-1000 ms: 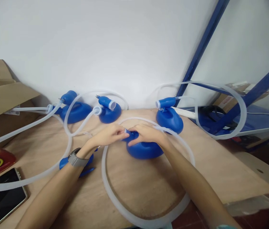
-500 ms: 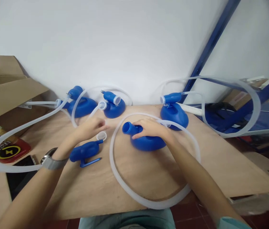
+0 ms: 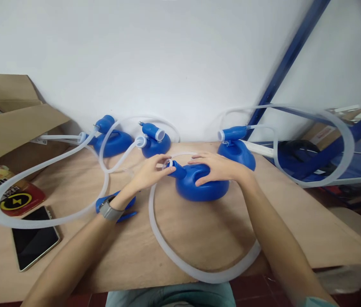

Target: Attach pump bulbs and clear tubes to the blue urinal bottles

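Observation:
A blue round flask with a short spout (image 3: 199,185) lies in the middle of the wooden table (image 3: 199,238). My right hand (image 3: 217,167) rests on top of its body, fingers spread flat. My left hand (image 3: 151,171), with a grey watch on the wrist, pinches a small translucent ring at the spout's mouth. A thick translucent hose (image 3: 180,260) loops around the flask on the table. Under my left forearm lies another blue part (image 3: 126,205) with a thin blue stem.
Three more blue flasks (image 3: 155,143) with hoses stand along the white wall. A phone (image 3: 35,242) and a red-yellow packet (image 3: 14,198) lie at the left, beside a cardboard box (image 3: 10,123). A blue metal rack (image 3: 295,55) stands at the right.
My left hand went left to the loose ring on the table, then came back to the spout with it. My right hand slid from the flask's neck onto its body.

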The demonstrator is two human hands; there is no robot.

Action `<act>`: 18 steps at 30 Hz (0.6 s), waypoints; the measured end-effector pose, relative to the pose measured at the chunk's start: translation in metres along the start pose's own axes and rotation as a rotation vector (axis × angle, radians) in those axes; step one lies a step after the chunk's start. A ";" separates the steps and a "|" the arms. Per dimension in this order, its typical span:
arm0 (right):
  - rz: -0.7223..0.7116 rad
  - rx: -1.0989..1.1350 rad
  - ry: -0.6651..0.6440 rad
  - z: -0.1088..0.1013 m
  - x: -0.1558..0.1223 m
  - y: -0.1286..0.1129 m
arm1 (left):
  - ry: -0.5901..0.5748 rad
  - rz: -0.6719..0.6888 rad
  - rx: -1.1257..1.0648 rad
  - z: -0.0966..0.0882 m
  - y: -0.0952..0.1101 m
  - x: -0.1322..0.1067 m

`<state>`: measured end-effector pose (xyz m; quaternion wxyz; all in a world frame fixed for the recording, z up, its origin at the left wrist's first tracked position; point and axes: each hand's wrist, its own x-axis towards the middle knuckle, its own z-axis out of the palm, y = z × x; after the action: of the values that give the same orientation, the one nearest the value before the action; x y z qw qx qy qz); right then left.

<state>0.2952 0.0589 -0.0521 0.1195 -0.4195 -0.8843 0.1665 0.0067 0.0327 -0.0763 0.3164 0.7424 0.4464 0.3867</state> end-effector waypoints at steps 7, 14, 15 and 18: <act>0.121 0.071 0.104 0.023 -0.013 0.028 | -0.005 0.084 0.099 0.014 -0.007 0.005; 0.146 0.119 0.177 0.031 -0.009 0.024 | 0.088 0.189 0.342 0.045 -0.010 0.003; 0.153 0.127 0.167 0.030 -0.008 0.023 | 0.108 0.209 0.301 0.050 -0.012 0.003; 0.171 0.161 0.144 0.028 -0.007 0.022 | 0.170 0.265 0.212 0.062 -0.016 0.002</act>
<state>0.3053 0.0612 -0.0868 0.2015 -0.4934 -0.8181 0.2162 0.0538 0.0337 -0.1201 0.1439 0.7885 0.4082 0.4370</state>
